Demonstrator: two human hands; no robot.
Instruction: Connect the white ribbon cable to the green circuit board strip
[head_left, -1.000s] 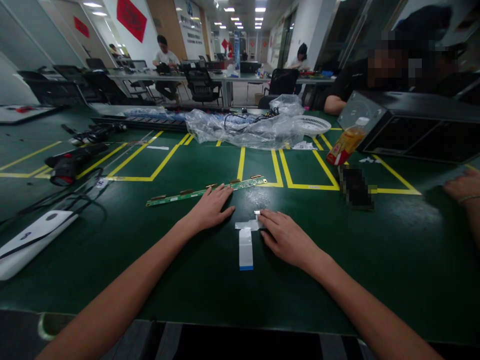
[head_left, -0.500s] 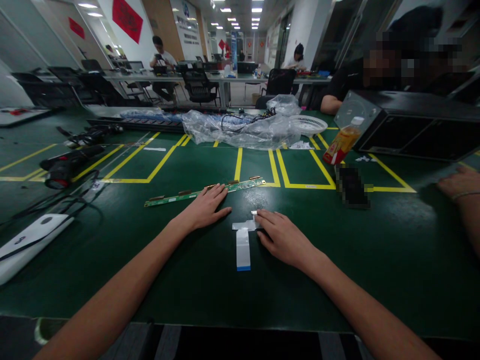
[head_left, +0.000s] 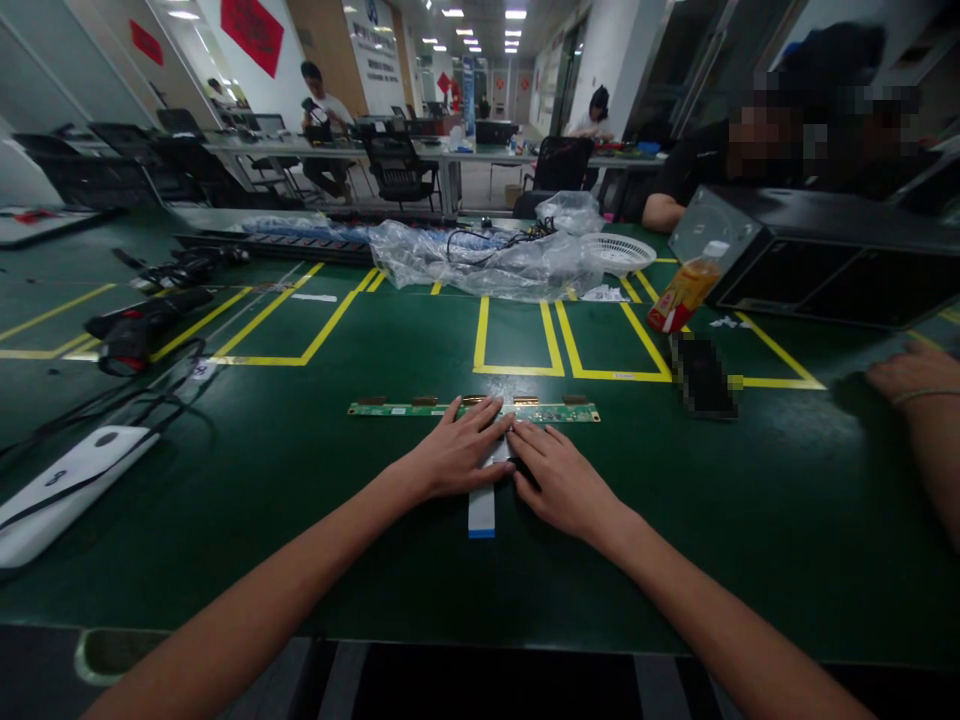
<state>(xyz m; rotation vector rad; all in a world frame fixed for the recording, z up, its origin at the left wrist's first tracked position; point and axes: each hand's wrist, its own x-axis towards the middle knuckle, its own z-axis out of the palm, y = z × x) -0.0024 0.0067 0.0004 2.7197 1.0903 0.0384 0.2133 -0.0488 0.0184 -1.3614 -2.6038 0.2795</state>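
Note:
A long narrow green circuit board (head_left: pixel 390 409) lies crosswise on the green table mat (head_left: pixel 300 520), straight ahead of me. My left hand (head_left: pixel 457 455) lies flat with fingers stretched out, its fingertips on the board's near edge. My right hand (head_left: pixel 559 480) rests beside it, fingers extended toward the board. Between and partly under both hands lies a white flat ribbon cable (head_left: pixel 481 510) with a blue tip, pointing back toward me. Its far end is hidden by my fingers.
A yellow drink bottle (head_left: pixel 684 290), a dark blurred object (head_left: pixel 703 375) and a black case (head_left: pixel 825 255) sit at right. Crumpled clear plastic (head_left: pixel 487 260) and a white basket (head_left: pixel 619 250) lie behind. A black tool (head_left: pixel 131 330), cables and a white device (head_left: pixel 60 490) are left. Another person's hand (head_left: pixel 911 375) rests at far right.
The board has been swung level and slid right and nearer, in front of both hands. My left hand moved right to meet my right hand over the ribbon cable.

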